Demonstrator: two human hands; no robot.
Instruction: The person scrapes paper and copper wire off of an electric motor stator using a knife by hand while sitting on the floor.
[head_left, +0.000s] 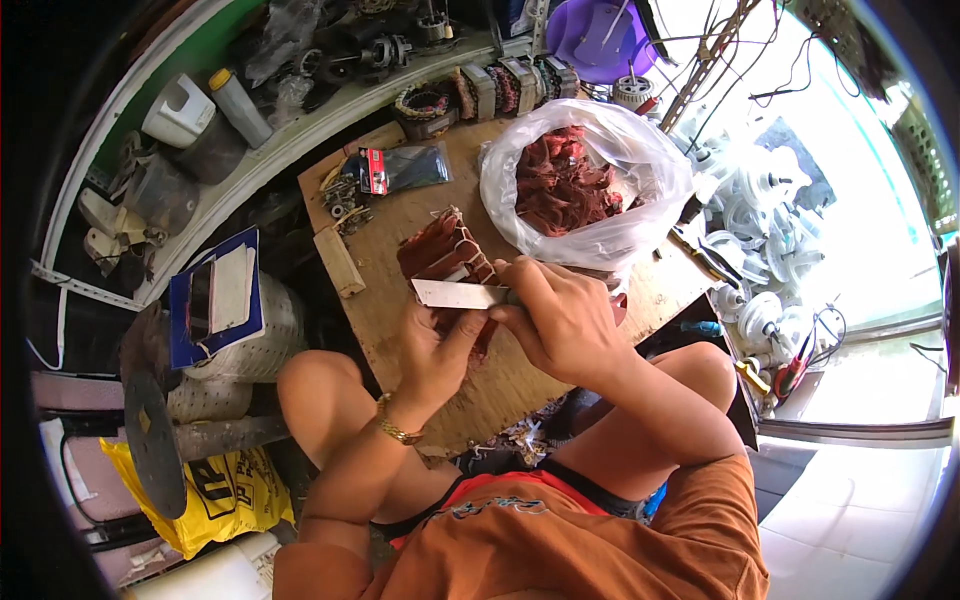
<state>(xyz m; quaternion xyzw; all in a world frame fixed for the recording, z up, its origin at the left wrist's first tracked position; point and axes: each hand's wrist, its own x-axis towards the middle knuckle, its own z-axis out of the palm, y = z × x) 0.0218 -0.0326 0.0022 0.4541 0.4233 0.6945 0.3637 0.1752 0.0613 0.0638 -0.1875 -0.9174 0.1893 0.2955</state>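
Note:
My left hand grips a reddish-brown motor stator with white lacing cord along its winding, tilted above the wooden board. Closed around the handle of a flat, broad-bladed knife is my right hand. The pale blade lies across the stator, pointing left, just above my left thumb. My fingers hide part of the stator and most of the knife's handle. Beyond my hands, an open clear plastic bag holds crumpled dark-red scraps.
The wooden board lies before my knees. A small packet and loose metal hardware sit at its far left. Several wound stators line the back edge. Red-handled pliers and white plastic parts are at the right.

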